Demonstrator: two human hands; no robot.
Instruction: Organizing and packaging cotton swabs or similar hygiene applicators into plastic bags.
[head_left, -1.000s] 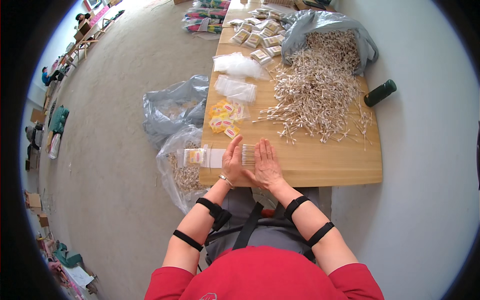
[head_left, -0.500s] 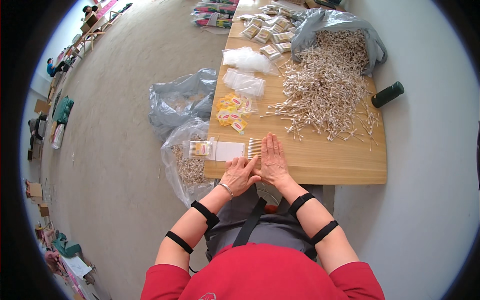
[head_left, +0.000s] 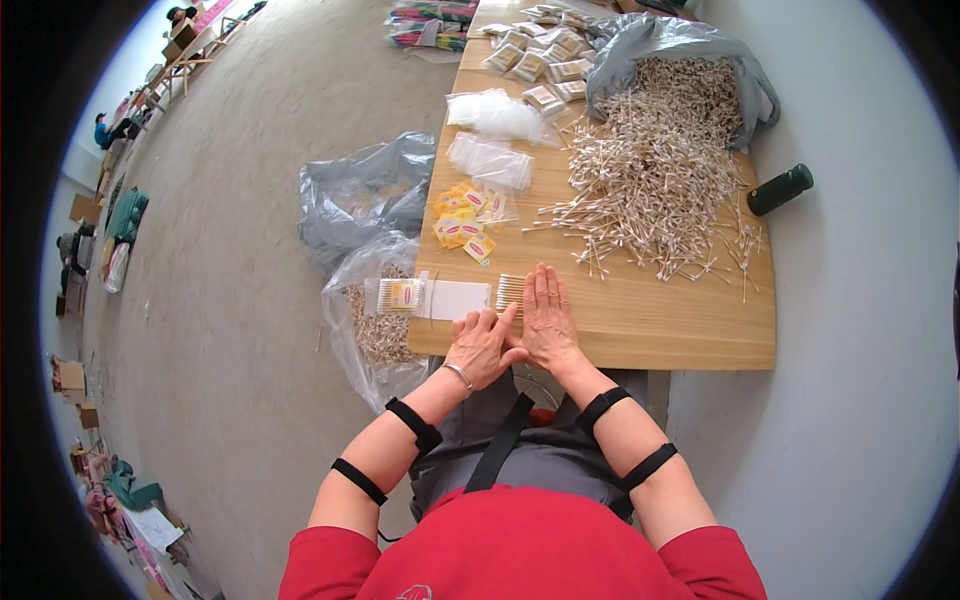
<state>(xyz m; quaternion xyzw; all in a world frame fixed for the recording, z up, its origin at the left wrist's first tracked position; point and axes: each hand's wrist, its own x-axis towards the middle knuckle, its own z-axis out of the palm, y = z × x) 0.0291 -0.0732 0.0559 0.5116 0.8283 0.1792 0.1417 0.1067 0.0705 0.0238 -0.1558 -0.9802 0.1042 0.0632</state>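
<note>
A small row of cotton swabs lies side by side on the table near its front edge. Flat along the row's right side rests my right hand, fingers stretched and held together. My left hand is at the row's near end, index finger extended onto the swabs, thumb reaching toward the right hand and the other fingers bent; it grips nothing. Left of the row is a white card, and beyond it a clear bag filled with swabs and a yellow label. My fingers partly cover the row.
A large heap of loose swabs spills from a grey plastic bag. Yellow labels, empty clear bags and filled packets lie farther back. A dark green bottle is at the right edge. Plastic bags stand left of the table.
My left hand has shifted very slightly to the right and its index finger a little upward along the swabs. The right hand stays almost still.
</note>
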